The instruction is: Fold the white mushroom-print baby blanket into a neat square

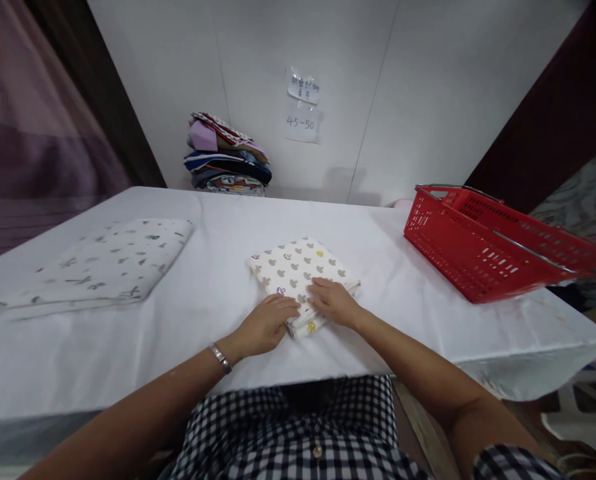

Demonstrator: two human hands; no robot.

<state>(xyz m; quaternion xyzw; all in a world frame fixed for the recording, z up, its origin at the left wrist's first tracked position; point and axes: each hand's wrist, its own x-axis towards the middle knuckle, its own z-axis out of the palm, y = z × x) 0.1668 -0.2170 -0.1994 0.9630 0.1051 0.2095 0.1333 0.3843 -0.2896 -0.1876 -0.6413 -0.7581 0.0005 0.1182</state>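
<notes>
A small folded white cloth (298, 267) printed with grey and coloured mouse-head shapes lies in the middle of the white-covered table (218, 293). My left hand (265, 325), a metal bracelet on its wrist, rests palm down on the cloth's near left corner. On the near right edge of the same cloth my right hand (334, 302) presses flat. Both hands have their fingers laid out on the fabric, fingertips almost meeting.
A larger folded white cloth with grey prints (103, 263) lies at the left. A red plastic basket (483, 243) with metal handles stands at the right, overhanging the edge. A stack of coloured folded fabrics (228, 157) sits against the back wall under two paper notes.
</notes>
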